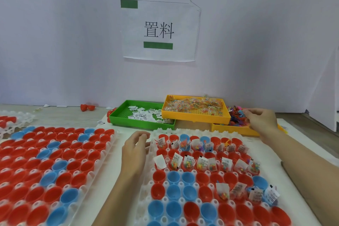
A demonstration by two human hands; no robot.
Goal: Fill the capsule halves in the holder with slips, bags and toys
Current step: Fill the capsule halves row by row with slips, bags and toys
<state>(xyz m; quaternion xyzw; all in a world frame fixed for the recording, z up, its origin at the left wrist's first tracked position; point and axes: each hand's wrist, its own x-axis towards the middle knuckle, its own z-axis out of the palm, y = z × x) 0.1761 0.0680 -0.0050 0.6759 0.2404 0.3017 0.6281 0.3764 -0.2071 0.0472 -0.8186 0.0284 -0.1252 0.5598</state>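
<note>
Capsule halves (202,180) in translucent white holder (165,201) showing red and blue, red dominating. Second holder (102,159) at left showing red with diagonal blue streaks. Slips (141,114) white with black print, lying in green tray (117,117). Bags (192,105) glinting multicoloured in yellow-orange tray (194,118). Toys (236,117) showing purple, pink, blue. Wall sign (159,30) white, black characters, green bars.

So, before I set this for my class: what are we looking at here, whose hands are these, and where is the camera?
There is one picture, from a camera worn on a person's head, looking down at their bare hands; no machine. The left hand hovers open beside the white holder of red and blue capsule halves, some already filled. The right hand reaches into the toy tray; what it holds is unclear. Behind lie a green tray of slips and an orange tray of bags. A second holder sits left.
</note>
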